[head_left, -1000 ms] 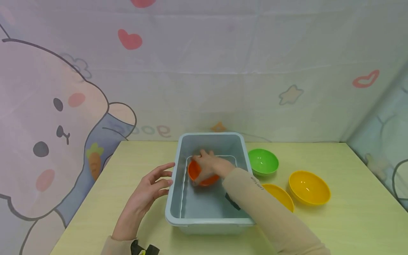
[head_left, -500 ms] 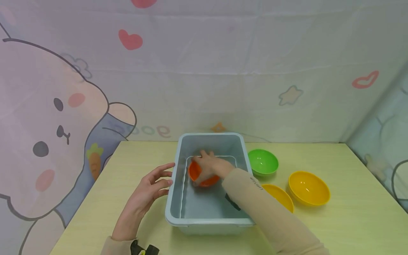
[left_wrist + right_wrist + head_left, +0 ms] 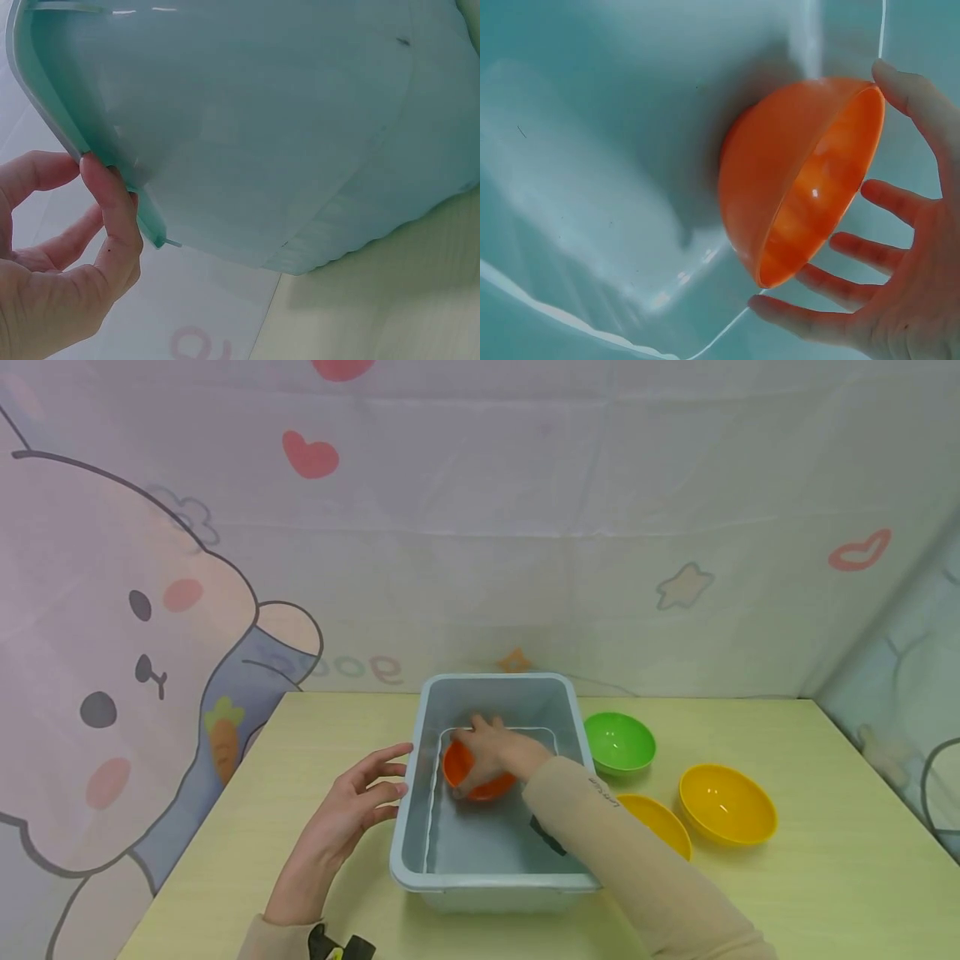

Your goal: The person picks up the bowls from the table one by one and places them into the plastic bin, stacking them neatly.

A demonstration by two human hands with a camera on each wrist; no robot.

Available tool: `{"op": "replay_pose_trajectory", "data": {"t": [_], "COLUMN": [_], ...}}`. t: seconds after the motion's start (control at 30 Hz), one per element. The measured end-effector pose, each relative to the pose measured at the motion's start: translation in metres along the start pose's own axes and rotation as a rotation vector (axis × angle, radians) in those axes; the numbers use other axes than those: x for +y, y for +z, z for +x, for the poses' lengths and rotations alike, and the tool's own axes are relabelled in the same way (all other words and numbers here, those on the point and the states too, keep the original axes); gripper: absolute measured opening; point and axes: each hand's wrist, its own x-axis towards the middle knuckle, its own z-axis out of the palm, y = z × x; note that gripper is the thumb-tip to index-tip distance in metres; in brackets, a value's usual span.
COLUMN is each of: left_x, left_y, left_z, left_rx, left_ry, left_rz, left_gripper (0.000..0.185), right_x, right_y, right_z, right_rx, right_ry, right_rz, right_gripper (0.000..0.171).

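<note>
Bin (image 3: 491, 868) sat mid tabletop (image 3: 825, 877); your right hand (image 3: 495, 752) inside it, fingers (image 3: 889, 202) spread over the tilted orange bowl (image 3: 795, 180). Your left hand (image 3: 341, 822) touched the bin's left rim, fingers relaxed.

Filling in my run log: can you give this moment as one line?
right hand: around orange bowl inside grey bin | left hand: touching bin's outer rim | beside bin: green bowl
</note>
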Motion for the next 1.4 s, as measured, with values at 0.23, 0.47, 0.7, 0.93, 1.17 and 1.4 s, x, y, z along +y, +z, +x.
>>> {"op": "replay_pose_trajectory", "data": {"t": [0.23,0.47,0.7,0.93,1.17,1.4], "left_x": [-0.001,-0.002,-0.003,-0.003,-0.003,-0.003], "left_y": [-0.001,-0.001,-0.001,0.0,0.0,-0.001], "left_z": [0.001,0.002,0.002,0.002,0.003,0.002], "left_rx": [-0.001,0.003,0.006,0.007,0.006,-0.003], "left_ry": [0.005,0.008,0.005,-0.004,0.0,0.009], "left_rz": [-0.001,0.001,0.005,0.012,0.014,0.006], "left_gripper": [0.054,0.053,0.053,0.053,0.053,0.054], "right_x": [-0.003,-0.004,-0.006,-0.009,-0.013,-0.017], "right_y": [-0.001,-0.004,-0.008,-0.013,-0.022,-0.033], "right_z": [-0.002,-0.005,-0.009,-0.014,-0.024,-0.035], "right_rx": [-0.024,-0.046,-0.051,-0.047,-0.073,-0.092], "right_ry": [0.025,0.047,0.045,0.038,0.068,0.09], "right_rz": [-0.016,-0.046,-0.049,-0.074,-0.08,-0.087], "right_gripper": [0.087,0.09,0.085,0.078,0.077,0.075]}}
